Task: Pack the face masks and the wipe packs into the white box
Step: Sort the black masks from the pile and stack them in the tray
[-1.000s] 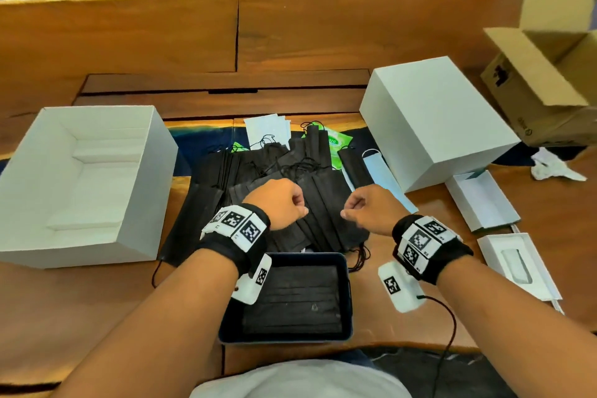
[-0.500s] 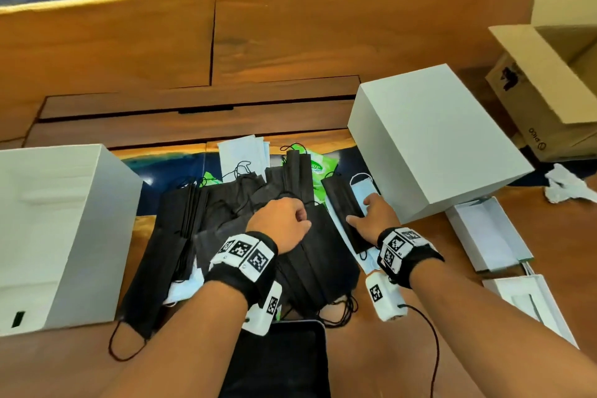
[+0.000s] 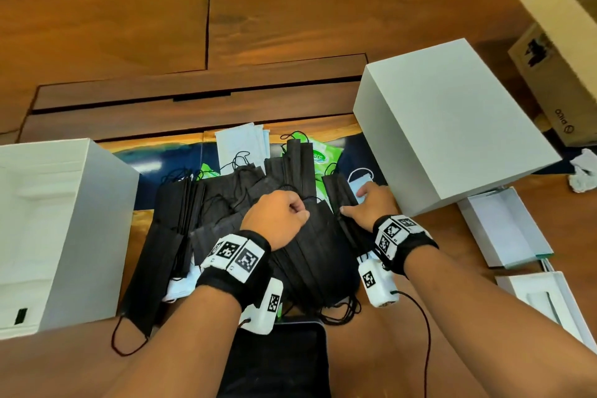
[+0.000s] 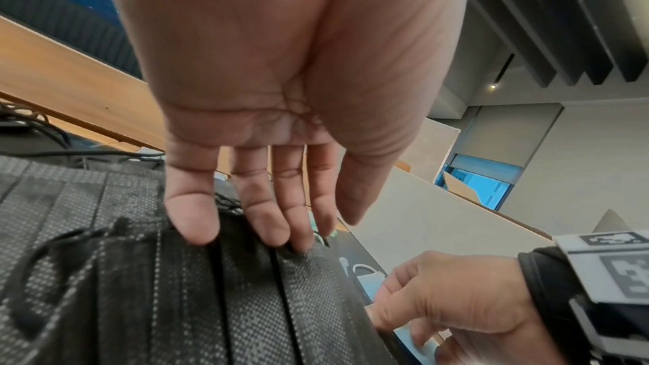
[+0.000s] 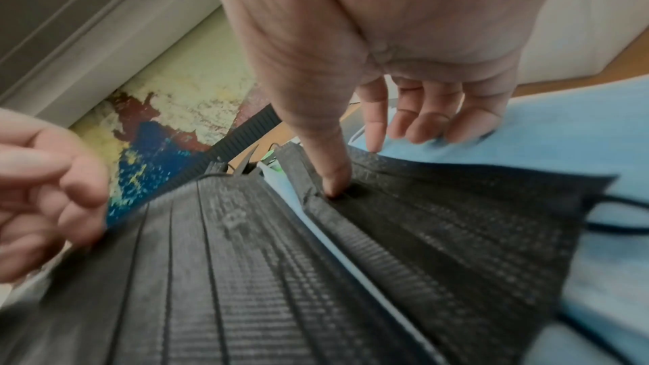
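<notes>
A heap of black face masks (image 3: 310, 255) lies on the table between two white boxes. Green wipe packs (image 3: 321, 157) and light blue masks (image 3: 242, 145) show at its far side. The open white box (image 3: 80, 220) stands on the left. My left hand (image 3: 277, 220) sits on top of the heap with loosely bent fingers (image 4: 196, 221) touching a black mask (image 4: 175, 301) and holding nothing. My right hand (image 3: 365, 203) is spread at the heap's right edge. Its thumb (image 5: 333, 176) presses a black mask (image 5: 456, 232), and its fingers rest on a blue mask (image 5: 561, 135).
A closed-looking white box (image 3: 452, 126) stands just right of my right hand. Small white boxes (image 3: 504, 229) lie further right, with a cardboard box (image 3: 555, 74) and crumpled tissue (image 3: 581, 171) behind. A dark tray (image 3: 281, 362) sits at the near table edge.
My right hand has moved forward and right, from above the heap to the blue mask, and has uncurled from a fist. My left hand has stayed on the black masks.
</notes>
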`<act>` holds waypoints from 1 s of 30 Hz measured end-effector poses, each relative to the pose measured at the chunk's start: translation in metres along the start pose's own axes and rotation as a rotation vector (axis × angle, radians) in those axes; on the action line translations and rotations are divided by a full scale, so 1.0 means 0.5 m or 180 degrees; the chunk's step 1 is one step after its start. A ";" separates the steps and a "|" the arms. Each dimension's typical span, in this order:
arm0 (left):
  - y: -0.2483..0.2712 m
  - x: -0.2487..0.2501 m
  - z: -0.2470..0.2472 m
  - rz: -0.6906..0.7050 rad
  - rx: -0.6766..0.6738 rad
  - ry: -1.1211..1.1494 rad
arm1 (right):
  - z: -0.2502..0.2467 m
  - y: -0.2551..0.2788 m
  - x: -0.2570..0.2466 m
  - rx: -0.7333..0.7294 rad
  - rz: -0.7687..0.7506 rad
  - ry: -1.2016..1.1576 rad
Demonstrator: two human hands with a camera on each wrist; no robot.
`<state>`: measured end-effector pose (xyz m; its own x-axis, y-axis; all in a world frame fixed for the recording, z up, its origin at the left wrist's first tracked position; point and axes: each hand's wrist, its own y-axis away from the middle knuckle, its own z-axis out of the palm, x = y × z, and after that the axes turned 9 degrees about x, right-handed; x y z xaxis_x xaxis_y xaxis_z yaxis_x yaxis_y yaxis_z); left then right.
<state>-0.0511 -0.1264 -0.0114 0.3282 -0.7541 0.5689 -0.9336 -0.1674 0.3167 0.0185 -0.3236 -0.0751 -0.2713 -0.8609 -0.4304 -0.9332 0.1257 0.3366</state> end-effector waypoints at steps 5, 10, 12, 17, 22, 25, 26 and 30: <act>0.001 -0.008 -0.003 -0.0019 0.0053 0.0037 | 0.006 0.003 -0.006 0.0180 0.0045 -0.0197; 0.001 -0.011 0.002 -0.0064 0.0076 0.0057 | 0.009 0.008 -0.014 0.0003 -0.0144 -0.0140; 0.002 -0.013 0.004 -0.0086 0.0083 0.0051 | 0.016 0.010 -0.022 -0.0054 -0.0223 -0.0001; 0.005 -0.023 -0.001 -0.0102 0.0111 0.0055 | 0.024 0.006 -0.026 0.0041 -0.0119 -0.0216; 0.001 -0.018 -0.005 -0.0123 0.0132 0.0106 | 0.016 0.007 -0.013 0.0278 -0.0251 -0.0422; 0.006 -0.010 -0.003 -0.0111 0.0132 0.0097 | -0.006 0.021 -0.019 0.0265 -0.0346 -0.0451; 0.009 -0.008 -0.004 -0.0127 0.0166 0.0094 | -0.018 0.028 -0.023 0.0318 -0.0393 -0.0471; 0.016 0.015 -0.015 -0.0152 0.0380 0.0571 | -0.073 0.089 -0.060 0.0558 -0.0867 -0.0583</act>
<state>-0.0552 -0.1286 0.0009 0.3829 -0.6202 0.6846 -0.9232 -0.2823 0.2606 -0.0062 -0.3102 -0.0164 -0.0304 -0.7740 -0.6324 -0.9989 0.0004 0.0475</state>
